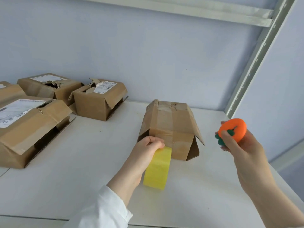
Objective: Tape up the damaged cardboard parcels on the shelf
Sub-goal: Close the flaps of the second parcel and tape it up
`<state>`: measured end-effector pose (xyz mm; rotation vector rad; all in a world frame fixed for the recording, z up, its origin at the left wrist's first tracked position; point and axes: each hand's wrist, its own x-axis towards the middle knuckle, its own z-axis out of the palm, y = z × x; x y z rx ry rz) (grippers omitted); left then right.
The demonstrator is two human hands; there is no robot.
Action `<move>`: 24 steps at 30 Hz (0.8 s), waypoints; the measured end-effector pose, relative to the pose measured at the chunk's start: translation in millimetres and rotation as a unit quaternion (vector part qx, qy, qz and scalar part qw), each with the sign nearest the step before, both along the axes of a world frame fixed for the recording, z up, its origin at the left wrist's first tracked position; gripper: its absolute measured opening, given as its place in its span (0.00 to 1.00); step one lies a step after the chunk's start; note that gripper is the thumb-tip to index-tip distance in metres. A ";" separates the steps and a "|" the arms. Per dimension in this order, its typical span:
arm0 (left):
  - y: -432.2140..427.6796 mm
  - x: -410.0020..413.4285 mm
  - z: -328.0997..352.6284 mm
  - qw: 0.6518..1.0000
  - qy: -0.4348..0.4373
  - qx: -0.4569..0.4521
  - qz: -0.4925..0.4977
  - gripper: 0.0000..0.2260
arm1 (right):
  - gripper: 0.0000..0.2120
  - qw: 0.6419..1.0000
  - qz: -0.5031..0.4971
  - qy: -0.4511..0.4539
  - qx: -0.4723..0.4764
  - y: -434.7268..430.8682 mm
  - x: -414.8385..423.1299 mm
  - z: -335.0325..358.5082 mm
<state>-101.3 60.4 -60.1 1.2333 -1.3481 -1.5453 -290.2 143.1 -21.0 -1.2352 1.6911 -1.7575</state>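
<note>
Our left hand (148, 146) sits near six o'clock, its fingers curled over the top of the yellow tape roll (158, 170) and gripping it. The roll stands on edge on the shelf (92, 170), right up against the near face of the middle parcel (171, 125). We cannot tell whether roll and parcel actually touch, and the wrist hides the roll's core. A white sleeve (107, 209) runs out of the bottom edge.

The middle parcel lies just past the centre. Glossy clear strips, hard to trace, cross its top and front, its side flaps splay outward, and its far top edge looks torn.

At three o'clock our right hand (241, 148) is raised above the shelf, fingers wrapped round an orange ring-shaped object (233, 129). The fingers cover most of its green part, and we cannot make out what it is.

The other parcels lie from nine to ten o'clock:
- The front-left parcel (32, 129) is cut off by the frame.
- The back-left parcel (39, 87) has a ragged hole in its top.
- The back-middle parcel (97, 104) is torn beside its label.
- Only a sliver of the edge parcel (8, 92) shows.

The label print is too blurred to read. At two o'clock a metal upright (256, 56) rises to an upper shelf (181, 10), which the top edge cuts off.
</note>
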 end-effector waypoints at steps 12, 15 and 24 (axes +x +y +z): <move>-0.2 -4.1 -0.5 0.999 0.033 0.020 0.023 0.08 | 0.05 0.917 0.122 0.371 0.082 -31.9 35.0 15.0; 0.6 -5.1 0.9 0.998 0.050 0.029 0.024 0.06 | 0.02 0.860 0.094 0.497 0.071 -40.8 46.6 17.8; -2.6 -4.6 -1.3 0.999 0.045 0.017 0.018 0.19 | 0.09 0.800 0.075 0.589 0.091 -55.1 59.0 21.0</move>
